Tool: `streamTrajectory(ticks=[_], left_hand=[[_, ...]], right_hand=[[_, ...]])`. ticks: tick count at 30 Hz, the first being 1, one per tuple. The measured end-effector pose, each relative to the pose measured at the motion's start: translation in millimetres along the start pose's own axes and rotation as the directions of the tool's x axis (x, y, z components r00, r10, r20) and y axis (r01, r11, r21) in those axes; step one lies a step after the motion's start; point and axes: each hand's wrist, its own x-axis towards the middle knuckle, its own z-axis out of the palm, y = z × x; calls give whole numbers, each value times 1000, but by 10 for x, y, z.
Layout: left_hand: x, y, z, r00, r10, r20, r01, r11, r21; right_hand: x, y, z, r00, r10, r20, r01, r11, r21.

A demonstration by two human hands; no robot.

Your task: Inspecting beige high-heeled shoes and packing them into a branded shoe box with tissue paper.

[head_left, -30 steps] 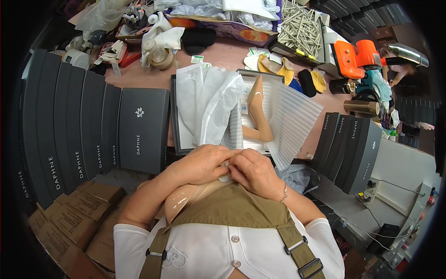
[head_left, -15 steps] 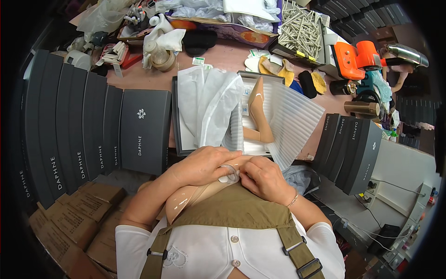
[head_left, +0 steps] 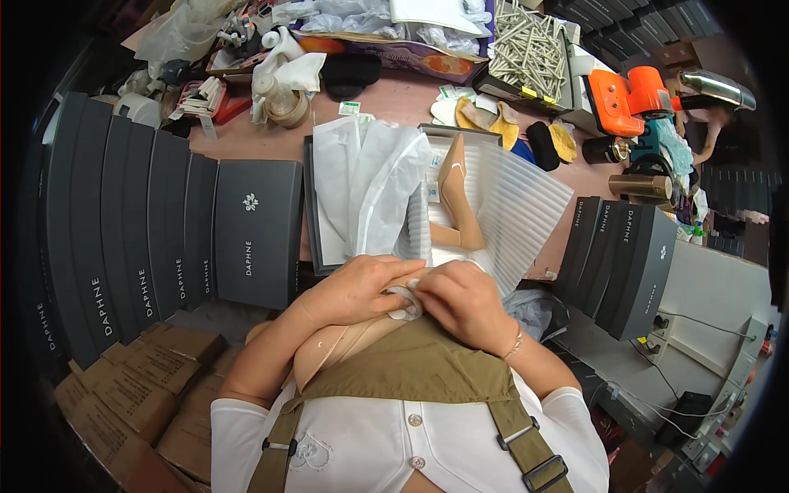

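My left hand [head_left: 355, 287] is closed over a glossy beige shoe [head_left: 327, 349], which lies slantwise against my olive apron [head_left: 411, 361] with its pointed toe at lower left. At the shoe's upper end, a small crumpled white piece [head_left: 404, 302] shows between my hands; I cannot tell if it is cloth or film. My right hand [head_left: 467, 306] is closed in a pinch beside it, and what its fingertips hold is hidden. Just beyond my hands, a matching beige high-heeled shoe [head_left: 460, 201] lies in an open shoebox [head_left: 460, 130] with white wrapping.
White tissue-like wrap [head_left: 362, 181] and ribbed foam sheet [head_left: 526, 205] spread over the box. Dark shoeboxes [head_left: 259, 230] stand in rows at left, with more [head_left: 633, 263] at right. Farther back are a tray of pale sticks [head_left: 530, 57] and an orange tool [head_left: 616, 103].
My right hand has risen slightly and shifted left, its fingers now higher beside the white piece. My left hand stays on the shoe, whose toe has tilted a little.
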Motion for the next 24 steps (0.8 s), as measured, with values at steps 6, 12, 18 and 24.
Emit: streamTrajectory(ticks=[6,12,18,24], left_hand=[[-153,-336,-158,941,-119,-316,44,971,-235],[-85,-235,-585,642,45,-765,-52,999,15],[107,-459,-564,540,14,-842,-272,949,-159],[-2,-491,-145,596,-183,-782,-355,814,-461]], right_hand=[[-116,310,-337,946,289,-147,-323,883,-342],[93,85,-42,908,415,-55,-399,898,186],[278,58,714,914,289,284,-405,612,679],[141,64,837,930,244,275,-365,696,618]])
